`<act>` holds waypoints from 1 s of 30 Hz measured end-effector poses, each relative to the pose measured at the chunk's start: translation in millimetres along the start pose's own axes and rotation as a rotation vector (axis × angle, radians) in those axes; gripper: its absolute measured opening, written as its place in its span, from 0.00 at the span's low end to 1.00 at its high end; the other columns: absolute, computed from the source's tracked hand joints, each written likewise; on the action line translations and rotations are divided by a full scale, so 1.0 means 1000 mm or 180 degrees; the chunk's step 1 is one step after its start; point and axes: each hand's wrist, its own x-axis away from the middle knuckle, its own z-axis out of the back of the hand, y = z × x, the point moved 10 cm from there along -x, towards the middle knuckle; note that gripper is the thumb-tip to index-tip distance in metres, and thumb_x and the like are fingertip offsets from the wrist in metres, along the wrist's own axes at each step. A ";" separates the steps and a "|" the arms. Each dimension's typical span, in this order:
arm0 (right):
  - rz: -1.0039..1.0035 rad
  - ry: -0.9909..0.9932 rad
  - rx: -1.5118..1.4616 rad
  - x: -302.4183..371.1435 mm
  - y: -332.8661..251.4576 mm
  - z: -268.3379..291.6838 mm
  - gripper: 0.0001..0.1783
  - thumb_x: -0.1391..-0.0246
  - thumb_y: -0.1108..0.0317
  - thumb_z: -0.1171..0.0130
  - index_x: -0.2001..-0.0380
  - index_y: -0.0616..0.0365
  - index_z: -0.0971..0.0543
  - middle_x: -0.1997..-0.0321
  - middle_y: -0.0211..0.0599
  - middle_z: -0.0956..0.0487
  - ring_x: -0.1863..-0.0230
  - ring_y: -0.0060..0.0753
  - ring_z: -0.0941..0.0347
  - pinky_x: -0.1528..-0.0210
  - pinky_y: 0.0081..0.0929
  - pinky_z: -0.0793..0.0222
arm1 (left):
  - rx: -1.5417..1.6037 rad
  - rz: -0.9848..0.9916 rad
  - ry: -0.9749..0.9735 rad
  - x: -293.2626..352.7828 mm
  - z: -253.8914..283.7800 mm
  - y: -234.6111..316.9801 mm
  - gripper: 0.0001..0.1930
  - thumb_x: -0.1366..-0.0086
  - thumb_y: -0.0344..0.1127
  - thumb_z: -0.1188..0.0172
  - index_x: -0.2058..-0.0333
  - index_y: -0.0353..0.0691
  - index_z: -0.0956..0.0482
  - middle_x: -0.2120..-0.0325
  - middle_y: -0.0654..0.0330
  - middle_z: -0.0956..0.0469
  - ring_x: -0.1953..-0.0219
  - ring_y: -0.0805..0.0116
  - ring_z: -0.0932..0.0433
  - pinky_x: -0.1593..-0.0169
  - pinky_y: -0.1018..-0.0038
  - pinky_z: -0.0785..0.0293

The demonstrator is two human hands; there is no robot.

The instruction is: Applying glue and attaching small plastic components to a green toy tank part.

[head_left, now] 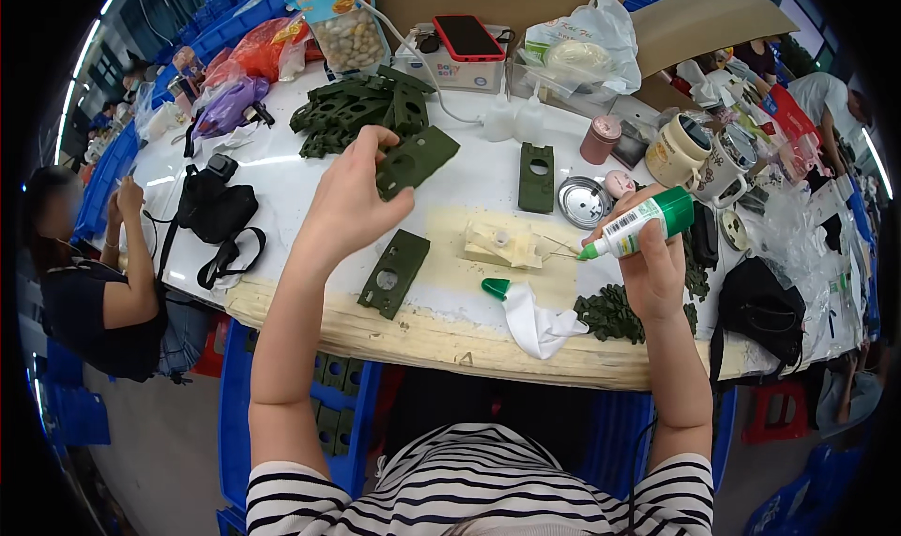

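Head view looks down on a white table [282, 175] with a worn, pale near edge, crowded with small goods. The left hand [352, 203] is raised over the table's left half, fingers closed around the near end of a flat dark green plastic plate [416, 160] with a round hole, which tilts up and away to the right. The right hand [652, 259] is lifted at the right, wrapped around a small white glue bottle [643, 224] with a green collar, its thin nozzle pointing left and down toward a cream-coloured plastic block [502, 244] that lies on the table between the two hands. Just near of the left hand a second green plate [394, 273] lies flat, and a third green plate [537, 176] lies farther off, beside a round metal lid [582, 201]. A green cap [495, 287] and a white cloth [537, 322] rest by the near edge, with a heap of small dark green pieces [610, 313] just right of the cloth. A pile of more green plates [361, 109] sits at the far left, behind it a white box carrying a red phone [466, 37]. A black bag [214, 207] lies at the left, and a person in dark clothes [94, 292] sits beyond the table's left end.
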 end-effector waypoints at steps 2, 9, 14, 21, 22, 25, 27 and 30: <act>-0.0038 -0.0173 -0.0110 -0.003 0.000 -0.007 0.18 0.43 0.56 0.43 0.59 0.58 0.32 0.62 0.35 0.27 0.52 0.31 0.28 0.55 0.31 0.31 | 0.0542 -0.0214 -0.0104 0.009 -0.001 0.022 0.30 0.53 0.30 0.37 0.49 0.37 0.34 0.66 0.55 0.27 0.62 0.62 0.27 0.60 0.69 0.28; -0.0194 -0.0527 -0.0047 -0.036 -0.006 -0.044 0.20 0.43 0.55 0.43 0.57 0.57 0.33 0.60 0.41 0.22 0.52 0.32 0.27 0.51 0.30 0.33 | 0.1666 -0.0858 -0.0636 0.005 -0.022 0.089 0.31 0.53 0.28 0.36 0.47 0.37 0.33 0.60 0.56 0.32 0.59 0.66 0.29 0.59 0.73 0.25; -0.0029 -0.0135 -0.0322 -0.036 -0.004 -0.039 0.18 0.42 0.56 0.44 0.58 0.58 0.33 0.61 0.43 0.22 0.57 0.30 0.25 0.53 0.28 0.31 | 0.3294 -0.0668 -0.0514 0.002 -0.032 0.082 0.35 0.49 0.23 0.36 0.43 0.34 0.41 0.55 0.57 0.36 0.54 0.72 0.31 0.53 0.75 0.25; -0.0095 -0.0300 0.0351 -0.011 0.014 -0.061 0.21 0.44 0.54 0.43 0.59 0.61 0.32 0.62 0.44 0.22 0.57 0.30 0.26 0.53 0.30 0.31 | 0.4155 -0.0204 -0.1128 0.023 -0.060 0.066 0.34 0.50 0.18 0.34 0.45 0.36 0.40 0.50 0.58 0.33 0.55 0.73 0.28 0.50 0.74 0.27; -0.0142 -0.0233 0.0302 -0.008 0.016 -0.058 0.22 0.45 0.54 0.42 0.59 0.61 0.32 0.62 0.44 0.23 0.56 0.33 0.26 0.49 0.37 0.32 | 0.4253 -0.0137 -0.1175 0.023 -0.059 0.069 0.33 0.49 0.19 0.34 0.46 0.35 0.39 0.50 0.57 0.33 0.55 0.73 0.28 0.50 0.73 0.27; 0.0356 0.0193 0.0785 -0.011 -0.029 -0.039 0.24 0.45 0.48 0.44 0.60 0.59 0.32 0.63 0.41 0.24 0.56 0.36 0.26 0.43 0.45 0.37 | 0.4716 0.0036 -0.1319 0.028 -0.065 0.062 0.30 0.45 0.18 0.39 0.46 0.38 0.41 0.43 0.53 0.38 0.49 0.67 0.29 0.47 0.68 0.26; 0.1405 0.0894 0.1229 0.005 -0.099 -0.021 0.27 0.45 0.41 0.47 0.63 0.55 0.34 0.66 0.35 0.27 0.58 0.36 0.27 0.38 0.47 0.42 | 0.5166 0.0447 -0.1515 0.031 -0.066 0.068 0.30 0.44 0.18 0.40 0.45 0.40 0.41 0.41 0.52 0.40 0.46 0.64 0.30 0.45 0.65 0.26; 0.3153 0.1999 0.2189 0.066 -0.144 -0.028 0.29 0.49 0.34 0.48 0.64 0.50 0.37 0.70 0.29 0.34 0.62 0.31 0.31 0.39 0.47 0.42 | 0.5151 0.0551 -0.1888 0.035 -0.075 0.073 0.30 0.43 0.17 0.42 0.44 0.42 0.43 0.39 0.51 0.44 0.42 0.60 0.34 0.42 0.62 0.29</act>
